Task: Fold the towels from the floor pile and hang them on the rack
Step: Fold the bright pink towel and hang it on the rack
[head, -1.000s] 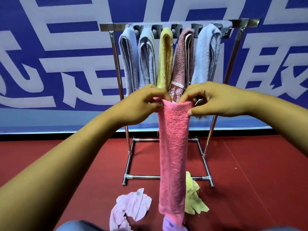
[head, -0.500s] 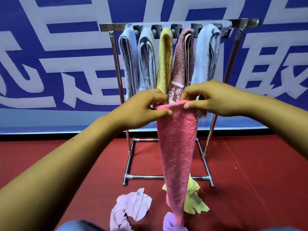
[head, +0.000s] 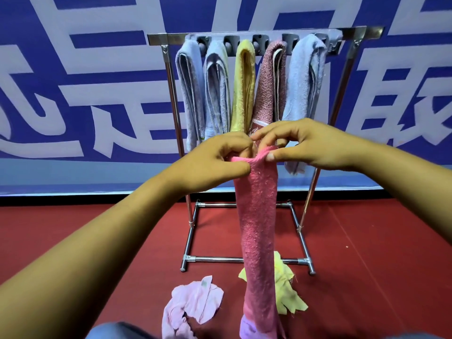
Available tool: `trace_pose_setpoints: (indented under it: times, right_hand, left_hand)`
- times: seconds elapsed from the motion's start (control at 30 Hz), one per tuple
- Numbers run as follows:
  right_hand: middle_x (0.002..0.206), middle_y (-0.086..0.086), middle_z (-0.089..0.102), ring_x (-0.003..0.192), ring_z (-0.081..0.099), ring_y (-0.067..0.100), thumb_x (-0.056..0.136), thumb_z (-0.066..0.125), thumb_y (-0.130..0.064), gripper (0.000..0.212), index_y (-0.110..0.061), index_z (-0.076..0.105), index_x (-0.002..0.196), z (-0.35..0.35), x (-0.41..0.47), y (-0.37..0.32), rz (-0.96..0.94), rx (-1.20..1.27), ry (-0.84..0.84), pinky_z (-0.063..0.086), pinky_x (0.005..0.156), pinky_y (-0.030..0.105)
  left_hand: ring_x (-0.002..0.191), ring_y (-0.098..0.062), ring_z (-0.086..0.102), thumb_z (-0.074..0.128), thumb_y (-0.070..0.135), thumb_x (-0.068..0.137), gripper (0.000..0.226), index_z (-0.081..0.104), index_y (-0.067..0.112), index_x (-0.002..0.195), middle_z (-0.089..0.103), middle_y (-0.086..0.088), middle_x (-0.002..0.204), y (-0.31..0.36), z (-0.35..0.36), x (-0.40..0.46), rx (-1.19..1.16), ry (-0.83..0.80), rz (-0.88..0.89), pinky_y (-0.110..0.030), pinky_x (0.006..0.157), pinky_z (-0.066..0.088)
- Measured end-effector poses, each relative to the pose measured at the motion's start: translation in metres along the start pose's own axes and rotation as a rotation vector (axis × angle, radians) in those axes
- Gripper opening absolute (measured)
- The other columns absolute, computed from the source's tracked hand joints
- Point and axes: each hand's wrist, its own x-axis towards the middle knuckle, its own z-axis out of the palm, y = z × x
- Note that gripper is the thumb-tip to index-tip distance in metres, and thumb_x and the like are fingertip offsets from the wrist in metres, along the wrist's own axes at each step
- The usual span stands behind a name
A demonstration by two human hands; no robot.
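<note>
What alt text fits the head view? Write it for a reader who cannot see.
Two hands, left hand and right hand, pinch the top edge of a long pink towel hanging down in front of a metal rack. Five folded towels already hang on the rack; a pale pink cloth and a yellow cloth lie on the red floor.

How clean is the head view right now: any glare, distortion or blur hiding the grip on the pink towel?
Head view: even lighting; slight glare on the rack top bar. Wide-angle distortion bows the rack's posts. Left hand and right hand are sharp, pinching the pink towel top edge; its lower end runs out of frame.
</note>
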Motion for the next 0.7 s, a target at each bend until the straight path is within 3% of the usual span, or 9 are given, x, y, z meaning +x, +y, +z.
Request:
trace_pose_setpoints:
  times: [0.03,0.1,0.17,0.27,0.33,0.4,0.47,0.6,0.7]
  right_hand:
    - [0.113,-0.006,0.063,0.092,0.065,0.001,0.086,0.064,-0.008,0.013,-0.019,0.068,0.092,0.001,0.0,-0.001,0.024,0.061,-0.01,0.053,0.082,0.025]
    - [0.091,-0.008,0.063,0.063,0.057,-0.008,0.089,0.06,-0.007,0.011,-0.016,0.065,0.093,0.002,-0.001,-0.002,0.089,0.12,-0.067,0.048,0.059,0.011]
    - [0.072,-0.014,0.061,0.054,0.05,-0.006,0.09,0.059,-0.01,0.009,-0.017,0.064,0.094,0.003,-0.001,0.001,0.123,0.12,-0.078,0.042,0.052,0.01]
    - [0.062,-0.017,0.062,0.053,0.052,-0.006,0.089,0.061,-0.006,0.01,-0.015,0.065,0.092,0.004,-0.002,0.001,0.099,0.145,-0.007,0.043,0.052,0.009]
    - [0.06,-0.012,0.063,0.054,0.055,0.004,0.083,0.066,-0.013,0.007,-0.015,0.067,0.09,0.004,-0.001,0.003,0.09,0.142,0.043,0.05,0.055,0.024]
    - [0.064,0.001,0.062,0.057,0.052,0.023,0.075,0.07,-0.03,0.011,-0.024,0.07,0.085,0.004,0.0,0.005,0.11,0.088,0.083,0.05,0.054,0.053]
    - [0.071,0.017,0.061,0.056,0.052,0.025,0.076,0.073,-0.029,0.011,-0.022,0.071,0.085,0.003,0.001,0.007,0.118,0.041,0.103,0.047,0.053,0.061]
    - [0.061,0.001,0.064,0.048,0.057,0.006,0.076,0.077,-0.02,0.012,-0.016,0.07,0.084,0.003,0.005,0.007,0.105,-0.108,0.099,0.052,0.056,0.039]
    - [0.058,0.0,0.065,0.048,0.058,0.003,0.076,0.078,-0.018,0.011,-0.015,0.071,0.084,0.002,0.005,0.011,0.118,-0.138,0.1,0.053,0.056,0.031]
  left_hand:
    - [0.088,-0.035,0.051,0.053,0.025,0.072,0.016,0.043,0.015,0.065,0.046,-0.023,0.089,0.0,0.0,0.001,-0.011,0.001,0.009,-0.034,0.076,0.039]
    - [0.093,-0.025,0.051,0.054,0.026,0.071,0.018,0.048,0.01,0.065,0.046,-0.014,0.092,-0.001,-0.001,0.001,-0.03,0.015,0.014,-0.032,0.081,0.04]
    - [0.093,-0.011,0.045,0.053,0.028,0.069,0.024,0.05,0.005,0.065,0.041,-0.001,0.092,-0.001,-0.002,0.0,-0.014,0.033,0.014,-0.022,0.08,0.038]
    - [0.089,0.0,0.04,0.054,0.028,0.07,0.012,0.053,0.017,0.066,0.036,0.006,0.09,0.001,-0.004,-0.002,0.032,0.037,-0.027,-0.01,0.074,0.035]
    - [0.089,-0.002,0.043,0.059,0.023,0.074,0.007,0.057,0.019,0.07,0.039,0.004,0.093,0.0,-0.007,-0.004,0.089,0.075,-0.065,-0.01,0.073,0.039]
    - [0.087,-0.005,0.049,0.064,0.024,0.079,0.012,0.06,0.013,0.074,0.047,0.001,0.093,-0.003,-0.011,-0.004,0.176,0.126,-0.072,-0.011,0.073,0.042]
    - [0.078,-0.011,0.053,0.073,0.027,0.083,0.025,0.06,0.007,0.077,0.054,-0.003,0.084,-0.005,-0.013,-0.003,0.261,0.134,-0.068,-0.016,0.07,0.044]
    - [0.069,-0.021,0.05,0.073,0.027,0.084,0.031,0.055,0.006,0.071,0.053,-0.008,0.07,-0.004,-0.012,0.001,0.391,0.123,-0.063,-0.037,0.066,0.043]
    - [0.067,-0.016,0.052,0.069,0.021,0.087,0.021,0.058,0.011,0.074,0.058,-0.006,0.071,-0.005,-0.011,0.002,0.45,0.092,-0.032,-0.037,0.067,0.044]
